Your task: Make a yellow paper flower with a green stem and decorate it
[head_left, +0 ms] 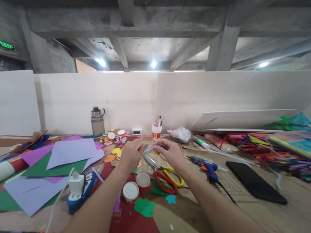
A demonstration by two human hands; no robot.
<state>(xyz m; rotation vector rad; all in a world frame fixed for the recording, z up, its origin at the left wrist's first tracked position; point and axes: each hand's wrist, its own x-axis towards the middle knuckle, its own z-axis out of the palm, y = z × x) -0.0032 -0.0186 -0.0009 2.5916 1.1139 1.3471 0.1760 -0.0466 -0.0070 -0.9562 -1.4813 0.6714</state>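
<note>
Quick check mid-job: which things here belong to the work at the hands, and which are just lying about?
Likely part of the job:
- pale strip, at the fingertips of the left hand and right hand
- scissors, below the hands
- possibly the glue gun, untouched

Probably just lying about:
- bottle
- phone
- white charger

Thin pale-lilac strip (148,148) between left hand (132,154) and right hand (170,152).

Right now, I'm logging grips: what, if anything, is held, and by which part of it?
Apparently a pale strip, near its ends, by left hand and right hand; exact grip unclear.
</note>
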